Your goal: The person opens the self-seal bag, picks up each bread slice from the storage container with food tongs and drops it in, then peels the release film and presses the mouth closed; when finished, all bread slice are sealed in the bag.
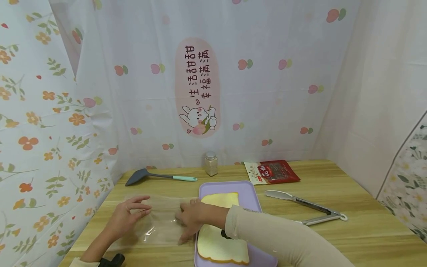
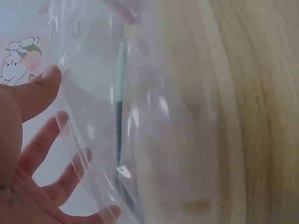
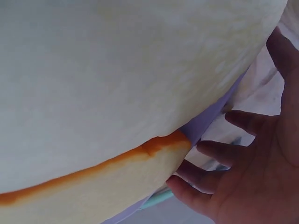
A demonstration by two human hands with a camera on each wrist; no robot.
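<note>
A clear plastic bag or sheet (image 1: 163, 222) lies on the table between my hands; whether it is a bag, I cannot tell. My left hand (image 1: 128, 217) is at its left edge, thumb and fingers spread. In the left wrist view, the fingertips (image 2: 60, 119) of that hand touch the edge of the clear plastic (image 2: 154, 116). Over the plastic's right side is my right hand (image 1: 191, 218), its fingers apart beside the tray. White bread slices (image 1: 221, 244) with orange-brown crusts rest on a purple tray (image 1: 248, 189), partly hidden by the right forearm. The right wrist view shows spread fingers (image 3: 212, 151) beside the bread (image 3: 117, 84).
Behind the plastic is a dark spatula (image 1: 160, 175) with a mint handle. A small lidded glass jar (image 1: 211, 164) stands behind the tray, with a red and white packet (image 1: 271, 172) to its right. Metal tongs (image 1: 308, 204) lie spread right of the tray, partly behind the right sleeve.
</note>
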